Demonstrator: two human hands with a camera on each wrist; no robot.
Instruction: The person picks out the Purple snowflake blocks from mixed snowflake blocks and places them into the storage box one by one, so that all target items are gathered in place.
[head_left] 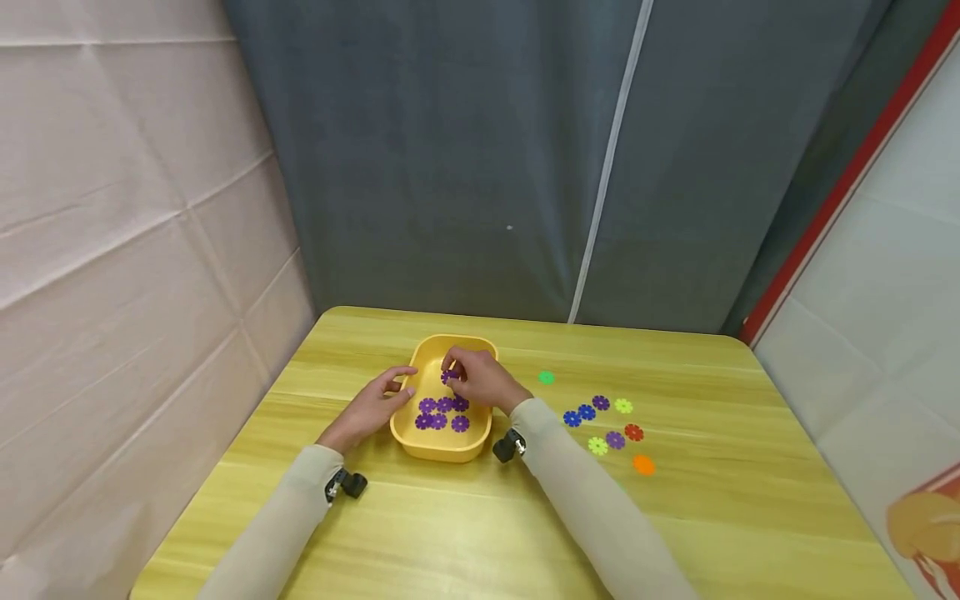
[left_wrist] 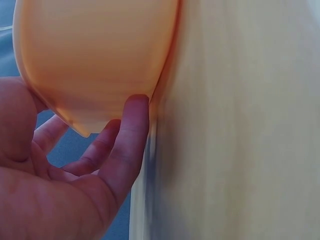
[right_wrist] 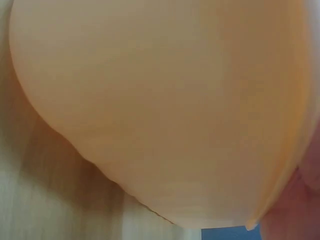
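Note:
A yellow oblong tray (head_left: 437, 451) sits on the wooden table with several purple flower-shaped discs (head_left: 442, 412) lying in it. My right hand (head_left: 467, 373) hovers over the tray's far half and pinches one purple disc (head_left: 449, 376) in its fingertips. My left hand (head_left: 390, 390) rests against the tray's left wall with fingers loosely bent; in the left wrist view its fingers (left_wrist: 127, 135) touch the tray's outer wall (left_wrist: 95, 55). The right wrist view shows only the tray's orange-yellow wall (right_wrist: 165, 100) up close.
To the right of the tray lie loose discs: a green one (head_left: 546, 377), blue ones (head_left: 579, 414), purple ones (head_left: 601, 402), yellow-green ones (head_left: 623, 406), a red one (head_left: 633, 432) and an orange one (head_left: 643, 465). Curtain walls close in behind the table (head_left: 675, 533).

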